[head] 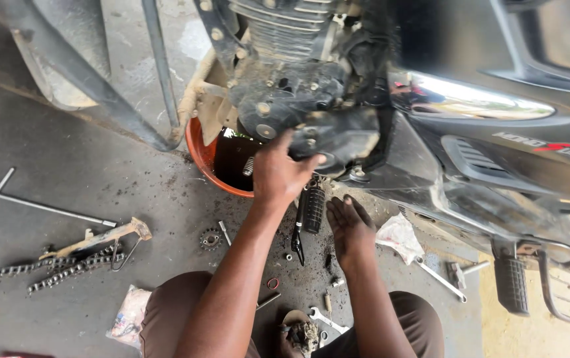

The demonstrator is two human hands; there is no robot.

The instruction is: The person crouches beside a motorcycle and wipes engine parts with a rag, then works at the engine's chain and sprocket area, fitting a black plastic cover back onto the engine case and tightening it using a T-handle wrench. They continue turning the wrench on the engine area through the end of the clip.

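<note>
Your left hand [278, 174] grips the loose engine cover [335, 136]; your right hand [349, 229] rests open, empty. Chain [46, 268] and sprocket [210, 238] lie removed; reassembly remains.

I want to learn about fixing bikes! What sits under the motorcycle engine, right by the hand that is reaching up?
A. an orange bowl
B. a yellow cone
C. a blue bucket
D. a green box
A: an orange bowl sits on the floor under the engine, just beside the left hand, which grips a dark engine cover.
</note>
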